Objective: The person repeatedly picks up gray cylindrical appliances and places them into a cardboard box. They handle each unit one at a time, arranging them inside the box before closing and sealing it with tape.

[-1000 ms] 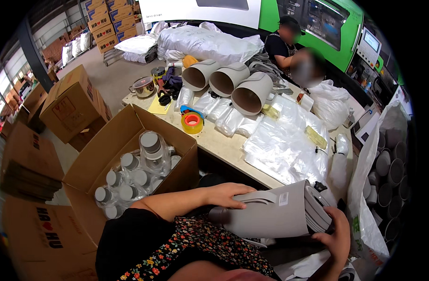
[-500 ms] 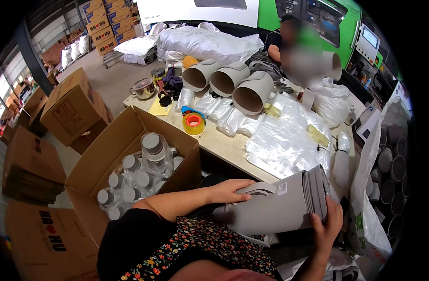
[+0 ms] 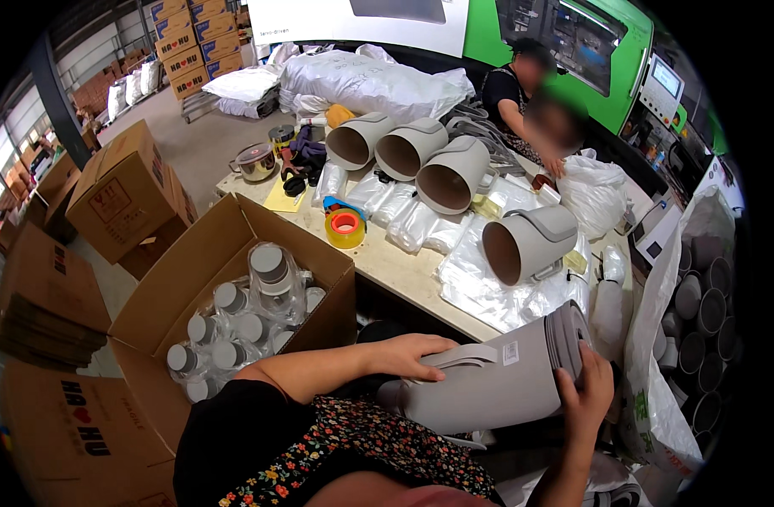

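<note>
A grey plastic jug (image 3: 514,397) with a side handle and a small white label lies sideways across my lap. My left hand (image 3: 414,357) is closed over its body beside the handle. Around the ridged end, my right hand (image 3: 585,384) has its fingers and thumb wrapped. Beyond it, a grey open-ended jug shell (image 3: 535,238) lies on the clear plastic bags (image 3: 476,287). Three more grey jug shells (image 3: 455,173) lie side by side on the table, with their open ends toward me.
At left, an open carton (image 3: 324,300) holds several bagged, grey-capped containers (image 3: 252,328). A tape roll (image 3: 346,226) sits near the table edge. A white sack (image 3: 657,338) of grey cylindrical parts stands at right. Across the table, a co-worker (image 3: 509,97) reaches beside a white bag (image 3: 591,190).
A fourth jug shell now lies on the plastic bags. The co-worker's hand has moved to the white bag. My hands keep the same hold on the jug.
</note>
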Motion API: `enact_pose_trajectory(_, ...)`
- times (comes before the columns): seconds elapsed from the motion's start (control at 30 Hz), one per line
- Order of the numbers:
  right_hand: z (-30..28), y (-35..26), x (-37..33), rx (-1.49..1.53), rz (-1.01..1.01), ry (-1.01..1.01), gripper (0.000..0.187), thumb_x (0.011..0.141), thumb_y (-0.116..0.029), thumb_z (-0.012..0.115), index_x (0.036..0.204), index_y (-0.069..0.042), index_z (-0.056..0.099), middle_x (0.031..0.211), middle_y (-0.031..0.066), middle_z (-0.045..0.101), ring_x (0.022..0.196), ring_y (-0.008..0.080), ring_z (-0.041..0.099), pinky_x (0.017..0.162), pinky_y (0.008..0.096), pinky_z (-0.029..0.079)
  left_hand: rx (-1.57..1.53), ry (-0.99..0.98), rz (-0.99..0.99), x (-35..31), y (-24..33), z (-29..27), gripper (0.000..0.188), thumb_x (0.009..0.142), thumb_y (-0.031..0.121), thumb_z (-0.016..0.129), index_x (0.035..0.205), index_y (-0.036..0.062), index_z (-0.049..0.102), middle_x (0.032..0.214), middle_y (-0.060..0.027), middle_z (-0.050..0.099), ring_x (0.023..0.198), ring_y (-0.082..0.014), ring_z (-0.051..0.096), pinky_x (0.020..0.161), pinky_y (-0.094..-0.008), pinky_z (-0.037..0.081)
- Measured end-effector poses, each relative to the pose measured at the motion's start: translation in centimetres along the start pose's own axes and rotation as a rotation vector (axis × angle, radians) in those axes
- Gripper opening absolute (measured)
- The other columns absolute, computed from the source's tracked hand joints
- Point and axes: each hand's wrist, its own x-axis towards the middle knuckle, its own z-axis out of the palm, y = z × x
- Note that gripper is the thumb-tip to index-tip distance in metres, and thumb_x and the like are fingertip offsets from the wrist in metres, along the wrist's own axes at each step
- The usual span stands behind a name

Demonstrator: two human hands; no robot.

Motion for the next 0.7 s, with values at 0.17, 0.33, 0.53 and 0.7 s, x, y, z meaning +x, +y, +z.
enact_pose_trajectory(0.17,0.3,0.1,-0.2,0.096,-0.208,0.025,0.049,0.070,-0.025,0.069,0.110,0.001,0.057,0.094,0.0157,0.058,0.084,0.0311,0.054,0.076,0.0371,0.043,-0.056,0.124,-0.113,0.0,-0.8,-0.3,0.055,0.084,0.034,0.059,0.125,0.0015,0.044,0.118,-0.0170,0.052,0.111,-0.0290,0.049,0.094,-0.0351,0.038)
enact_pose_trajectory(0.33,0.8,0.2,0.2,0.098,-0.145,0.001,0.051,0.071,-0.031,0.068,0.109,0.001,0.057,0.094,0.0154,0.058,0.082,0.0310,0.054,0.074,0.0379,0.043,-0.014,0.177,-0.090,0.4,-2.4,0.2,0.051,0.084,0.032,0.059,0.123,0.0017,0.046,0.114,-0.0163,0.053,0.108,-0.0272,0.051,0.093,-0.0342,0.039)
enact_pose_trajectory(0.53,1.3,2.4,-0.1,0.149,-0.304,-0.013,0.052,0.073,-0.035,0.064,0.108,0.003,0.056,0.096,0.0165,0.058,0.086,0.0321,0.055,0.079,0.0375,0.041,-0.210,0.088,-0.126,0.9,-4.1,-0.5,0.048,0.085,0.033,0.060,0.119,0.0008,0.049,0.112,-0.0144,0.055,0.105,-0.0234,0.052,0.091,-0.0325,0.039)
enact_pose_trajectory(0.7,2.0,2.0,0.6,0.188,-0.196,-0.034,0.053,0.073,-0.038,0.065,0.106,0.002,0.058,0.093,0.0151,0.058,0.084,0.0311,0.054,0.076,0.0381,0.041,-0.498,0.103,-0.319,1.2,-4.3,0.4,0.035,0.085,0.022,0.060,0.112,0.0018,0.051,0.088,-0.0030,0.060,0.075,-0.0107,0.056,0.072,-0.0260,0.047)
